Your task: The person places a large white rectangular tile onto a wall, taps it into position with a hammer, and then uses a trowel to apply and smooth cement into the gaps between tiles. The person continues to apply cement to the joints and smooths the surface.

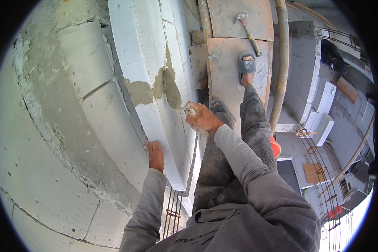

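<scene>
My right hand [202,116] is wrapped round the handle of a trowel [172,89]. The trowel's blade, coated with grey mortar, lies against the side face of a white block wall. A wet mortar patch [139,92] covers the joint between two blocks, across the top and down the side. My left hand [155,155] rests on the near white block [166,138], its fingers bent over the edge on the far side from the trowel. The fingertips are partly hidden, with no tool visible in them.
A hammer [248,34] lies on the plank platform [227,63] where my sandalled feet stand. A bamboo pole [281,63] runs along the platform's right side. Steel rebar [172,212] sticks out below the near block. Lower down are a red bucket [275,147] and stacked blocks [323,128].
</scene>
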The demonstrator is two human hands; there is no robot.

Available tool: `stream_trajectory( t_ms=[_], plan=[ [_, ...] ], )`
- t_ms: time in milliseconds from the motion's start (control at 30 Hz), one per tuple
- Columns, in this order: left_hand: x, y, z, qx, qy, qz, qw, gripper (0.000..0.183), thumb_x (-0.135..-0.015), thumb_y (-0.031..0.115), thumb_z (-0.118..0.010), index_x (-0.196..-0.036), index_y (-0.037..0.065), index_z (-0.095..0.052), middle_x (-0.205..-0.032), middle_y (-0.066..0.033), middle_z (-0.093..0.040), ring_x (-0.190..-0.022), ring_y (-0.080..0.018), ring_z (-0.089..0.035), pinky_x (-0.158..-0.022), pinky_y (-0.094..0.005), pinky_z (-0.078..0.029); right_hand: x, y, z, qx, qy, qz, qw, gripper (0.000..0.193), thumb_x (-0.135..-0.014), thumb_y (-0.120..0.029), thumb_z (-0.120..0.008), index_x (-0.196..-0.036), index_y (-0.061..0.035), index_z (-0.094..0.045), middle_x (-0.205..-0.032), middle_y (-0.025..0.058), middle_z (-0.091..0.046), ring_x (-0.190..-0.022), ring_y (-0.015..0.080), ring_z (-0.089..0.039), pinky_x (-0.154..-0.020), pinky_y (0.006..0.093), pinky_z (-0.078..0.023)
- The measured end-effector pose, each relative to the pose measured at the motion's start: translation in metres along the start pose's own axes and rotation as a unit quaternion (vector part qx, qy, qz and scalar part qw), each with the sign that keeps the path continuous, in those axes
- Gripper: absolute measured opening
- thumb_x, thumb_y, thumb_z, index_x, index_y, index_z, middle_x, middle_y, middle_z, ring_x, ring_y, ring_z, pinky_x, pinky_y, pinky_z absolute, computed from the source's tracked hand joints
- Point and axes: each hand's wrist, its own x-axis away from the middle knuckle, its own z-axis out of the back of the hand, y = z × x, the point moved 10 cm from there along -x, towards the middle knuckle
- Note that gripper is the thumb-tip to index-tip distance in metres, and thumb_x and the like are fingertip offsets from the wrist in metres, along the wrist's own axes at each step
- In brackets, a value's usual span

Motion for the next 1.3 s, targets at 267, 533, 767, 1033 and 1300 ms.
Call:
stream_trajectory(
  t_ms=[267, 533, 767, 1033, 1300],
  plan=[
    [-0.016, -0.018, 0.0, -0.036, -0.019, -0.008, 0.999, 0.071, -0.091, 0.022, -0.043, -0.147, -0.011, -0.015, -0.148, -0.0218, -0.033, -0.133, -0.0297, -0.033, -0.113, -0.0337, -0.023, 0.039, -0.035, -0.031, 0.064, 0.01, 0.026, 0.998, 0.019, -0.079, -0.003, -0.062, -0.096, -0.0043, -0.053, -0.065, 0.0026, -0.053, -0.05, 0.0117, -0.052, -0.046, 0.0295, -0.043],
    [-0.013, -0.014, -0.003, -0.054, -0.017, -0.025, 0.998, 0.068, -0.092, 0.021, -0.043, -0.148, -0.008, -0.017, -0.152, -0.021, -0.026, -0.138, -0.0303, -0.027, -0.115, -0.0347, -0.02, 0.032, -0.048, -0.042, 0.312, 0.151, 0.114, 0.931, 0.031, -0.079, -0.007, -0.061, -0.105, 0.0005, -0.046, -0.072, 0.023, -0.06, -0.067, 0.0379, -0.06, -0.064, 0.0449, -0.05],
    [-0.022, -0.03, -0.005, -0.041, -0.027, -0.015, 0.999, 0.07, -0.093, 0.021, -0.043, -0.15, -0.005, -0.012, -0.155, -0.0211, -0.021, -0.142, -0.0309, -0.021, -0.116, -0.0352, -0.018, 0.074, -0.033, -0.06, 0.437, 0.14, 0.094, 0.883, 0.033, -0.081, -0.006, -0.056, -0.11, 0.003, -0.042, -0.091, 0.0319, -0.061, -0.085, 0.0489, -0.061, -0.078, 0.0535, -0.048],
    [-0.011, -0.007, -0.004, -0.013, -0.026, 0.018, 0.999, 0.071, -0.093, 0.021, -0.042, -0.148, -0.011, -0.012, -0.148, -0.0213, -0.031, -0.132, -0.0275, -0.033, -0.113, -0.031, -0.022, -0.01, -0.025, -0.014, 0.478, 0.215, 0.026, 0.851, 0.025, -0.081, -0.004, -0.055, -0.102, 0.0021, -0.043, -0.1, 0.0307, -0.061, -0.088, 0.0483, -0.062, -0.08, 0.0527, -0.049],
    [-0.003, -0.005, 0.0, -0.036, -0.012, 0.057, 0.998, 0.07, -0.095, 0.023, -0.04, -0.15, -0.009, -0.009, -0.152, -0.0225, -0.024, -0.138, -0.0316, -0.027, -0.116, -0.0346, -0.019, -0.036, 0.042, 0.057, 0.475, 0.082, -0.151, 0.863, 0.043, -0.079, -0.002, -0.056, -0.121, 0.0069, -0.05, -0.11, 0.0302, -0.062, -0.107, 0.0426, -0.062, -0.09, 0.0444, -0.051]
  ],
)
